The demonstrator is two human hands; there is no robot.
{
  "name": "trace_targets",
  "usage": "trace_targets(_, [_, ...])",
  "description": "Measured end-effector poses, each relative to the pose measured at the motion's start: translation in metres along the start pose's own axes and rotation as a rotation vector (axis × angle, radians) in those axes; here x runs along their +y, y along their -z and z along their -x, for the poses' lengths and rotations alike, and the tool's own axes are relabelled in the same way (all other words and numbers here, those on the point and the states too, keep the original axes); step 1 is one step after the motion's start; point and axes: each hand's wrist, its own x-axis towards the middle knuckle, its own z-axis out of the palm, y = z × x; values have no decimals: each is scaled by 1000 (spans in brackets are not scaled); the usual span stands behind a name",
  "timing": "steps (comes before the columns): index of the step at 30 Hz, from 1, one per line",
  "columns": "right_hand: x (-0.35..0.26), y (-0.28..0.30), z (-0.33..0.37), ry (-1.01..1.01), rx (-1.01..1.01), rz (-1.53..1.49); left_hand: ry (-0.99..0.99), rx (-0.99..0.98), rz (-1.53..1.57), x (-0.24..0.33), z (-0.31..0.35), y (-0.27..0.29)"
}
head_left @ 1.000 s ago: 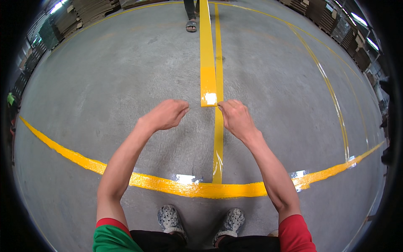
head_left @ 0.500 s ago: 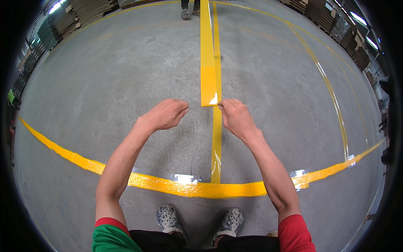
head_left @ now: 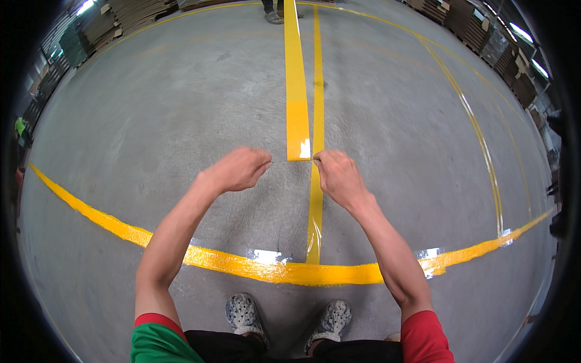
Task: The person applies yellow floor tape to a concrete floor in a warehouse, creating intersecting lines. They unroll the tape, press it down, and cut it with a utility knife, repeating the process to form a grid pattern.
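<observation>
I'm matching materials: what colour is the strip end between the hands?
Strip end: orange-yellow, clearest in the head view.

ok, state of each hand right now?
Left hand: closed, pinching a thin string.
Right hand: closed, apparently pinching the same string, close beside the yellow strip's near end.

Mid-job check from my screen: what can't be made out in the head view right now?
Thin strand: both ends hidden by the left hand and right hand, head view.
Its material: too fine to tell, head view.
Yellow strip: far end cut off by the head view's top edge.
Other person: upper body cut off by that same head-view edge.
</observation>
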Motion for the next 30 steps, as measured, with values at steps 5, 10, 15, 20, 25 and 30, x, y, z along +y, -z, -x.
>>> trace_targets(5, [-4,0,2,-10,-17,-29,-1,-10,18,1,5,-2])
trace_targets(10, [2,0,0,58,4,-17,-16,-17,14,3,6,-2])
trace_targets(15, [6,3,-4,39,1,-15,-9,-11,20,4,2,1])
trace_targets(20, [7,3,1,35,-3,23,9,-50,33,5,1,-4])
trace_targets(25, [7,2,10,8,1,4,-40,-20,31,5,-2,-12])
trace_targets(30, [7,4,22,-101,-22,-23,-57,-48,39,2,-6,-19])
